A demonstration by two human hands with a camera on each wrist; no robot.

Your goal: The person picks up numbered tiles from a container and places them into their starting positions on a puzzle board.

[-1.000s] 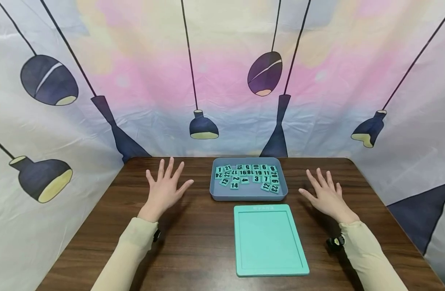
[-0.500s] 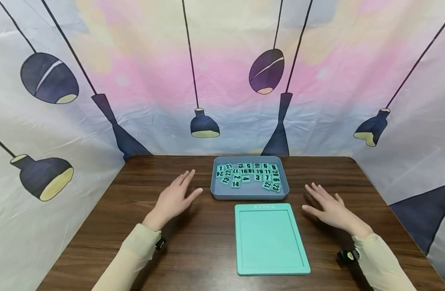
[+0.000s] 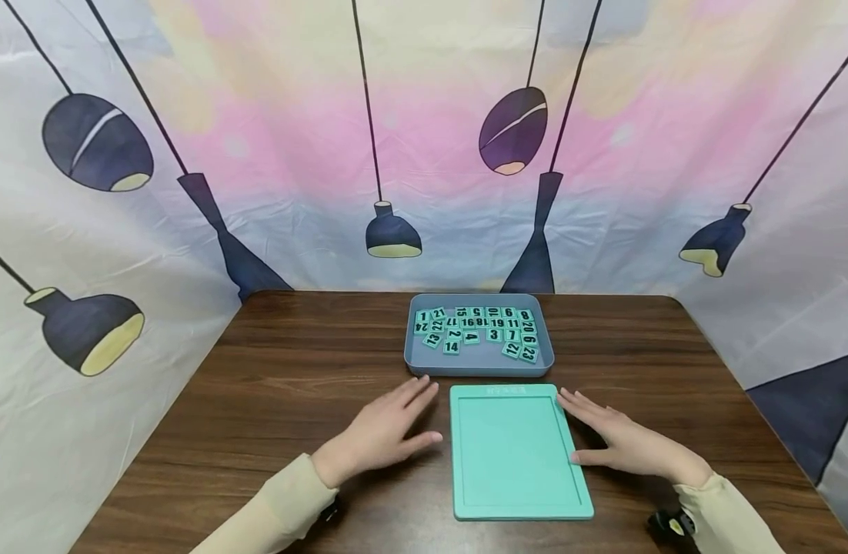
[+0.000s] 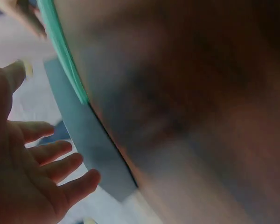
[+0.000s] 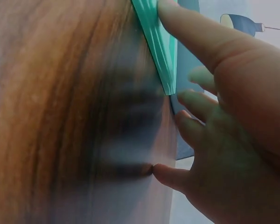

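A flat mint-green frame board [image 3: 517, 454] with a raised rim lies on the table. My left hand [image 3: 382, 432] is just left of it, fingers stretched toward its upper left corner; a narrow gap shows between thumb and board. At the right rim, my right hand [image 3: 632, 440] has its thumb and fingertips at the edge, the thumb on or very close to it. In the right wrist view, the thumb [image 5: 196, 32] overlaps the green rim [image 5: 156, 44]. Behind the board stands a blue-grey tray [image 3: 479, 368] with several green number tiles [image 3: 495, 323], some turned or upside down.
The dark wooden table [image 3: 272, 369] reaches back to a printed curtain [image 3: 292, 154] with lamp drawings. The tray stands near the table's far edge, a small gap behind the board. A black wrist device [image 3: 673, 525] hangs under the right cuff.
Both hands have come down and inward, from beside the tray to the two sides of the board. The board and tray have stayed in place; the head view has shifted slightly.
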